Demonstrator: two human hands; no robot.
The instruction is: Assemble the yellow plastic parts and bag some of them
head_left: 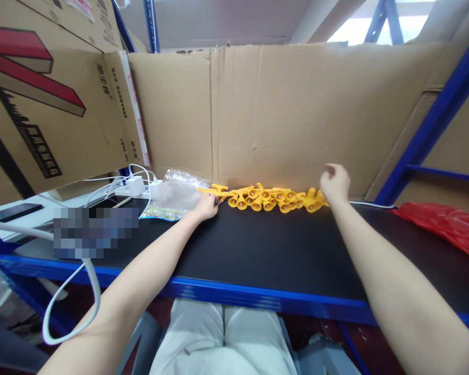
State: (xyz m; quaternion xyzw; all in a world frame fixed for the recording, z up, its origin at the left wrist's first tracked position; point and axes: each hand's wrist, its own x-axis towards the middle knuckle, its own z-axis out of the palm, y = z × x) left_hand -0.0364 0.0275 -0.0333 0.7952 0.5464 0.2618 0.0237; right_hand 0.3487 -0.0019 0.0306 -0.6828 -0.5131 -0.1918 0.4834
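A person sits at a black worktop (258, 250) edged in blue, both bare arms stretched forward across it. Along the far edge of the worktop, against a tall cardboard wall (289, 109), lies a row of small yellow plastic parts (266, 198), bunched close together and touching one another. Each looks like a short stem with a flared, cup-like end.

The left hand (206, 207) rests on the worktop at the left end of the row, its fingers curled and touching the outermost yellow piece; from here I cannot tell whether it is pinching the piece or only pressing against it. The right hand (335, 183) is at the right end of the row, raised slightly above the worktop, fingers loosely bent with the fingertips drawn near the thumb. It sits just over the last yellow pieces, and whether it holds one is hidden behind the hand.

Just left of the left hand lies a crumpled clear plastic bag (177, 195) over a colourful printed sheet. Further left are a white charger (135, 185) and white cables (72, 297), one looping down off the table. A red plastic bag (445, 224) lies at the far right of the worktop. Large cardboard boxes (50, 99) lean in at upper left, between blue shelf posts (433, 125).
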